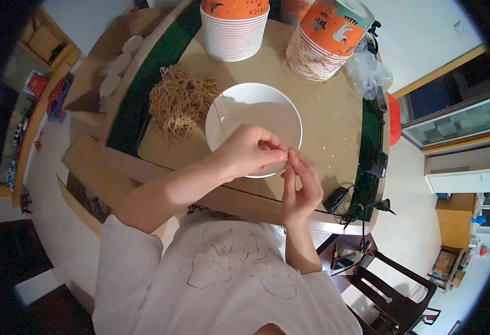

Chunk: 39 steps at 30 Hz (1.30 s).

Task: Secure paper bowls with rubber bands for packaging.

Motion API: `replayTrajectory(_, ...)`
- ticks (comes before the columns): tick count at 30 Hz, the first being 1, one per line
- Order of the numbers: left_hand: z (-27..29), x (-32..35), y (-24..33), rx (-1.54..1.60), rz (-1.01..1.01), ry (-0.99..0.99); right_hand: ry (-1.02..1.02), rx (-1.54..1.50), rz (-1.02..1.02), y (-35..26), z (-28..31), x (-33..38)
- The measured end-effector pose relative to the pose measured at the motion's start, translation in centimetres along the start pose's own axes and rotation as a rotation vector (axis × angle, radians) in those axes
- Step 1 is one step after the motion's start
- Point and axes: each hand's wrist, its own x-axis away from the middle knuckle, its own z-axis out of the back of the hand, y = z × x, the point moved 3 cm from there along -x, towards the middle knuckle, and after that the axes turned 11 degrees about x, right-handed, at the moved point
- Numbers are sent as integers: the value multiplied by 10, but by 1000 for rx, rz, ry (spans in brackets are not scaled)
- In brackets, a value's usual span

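Note:
My left hand (pixel 252 149) and my right hand (pixel 302 187) meet fingertip to fingertip above the near rim of a white paper bucket (pixel 256 97), both pinched closed. A thin strand of tan twine (pixel 218 115) crosses the bucket's left rim and runs down to my left hand. Its end between my fingertips is tiny and mostly covered by them. The bucket's wide mouth faces up, and my left hand hides part of its inside. Left of the bucket lies a loose, tangled heap of tan twine (pixel 180 100).
Behind the bucket stand a stack of paper buckets (pixel 235 39) and an orange-printed stack (pixel 323 47) with twine round its lower part. A crumpled clear plastic bag (pixel 369 72) lies at the far right. Black cables and adapters (pixel 339 196) sit along the table's right edge.

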Motion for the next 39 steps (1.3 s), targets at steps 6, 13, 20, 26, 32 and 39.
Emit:
replayTrajectory(6,-1,8,1,-289,-316,-4,-120,-331,-295,10,3,-3)
replayTrajectory(13,-8,17,0,-221,-347,96,-122,-295,-269,12,0,-7)
replayTrajectory(20,-14,21,3,-451,-473,148,-103,-268,-277,14,1,-6)
replayTrajectory(26,-13,21,3,-340,-545,174,-102,-301,-373,-1,4,-12)
replayTrajectory(32,-13,17,4,-293,-539,169,-110,-188,-282,9,-2,-13)
replayTrajectory(39,-11,18,7,-294,-528,180,-111,-181,-256,8,-6,-16)
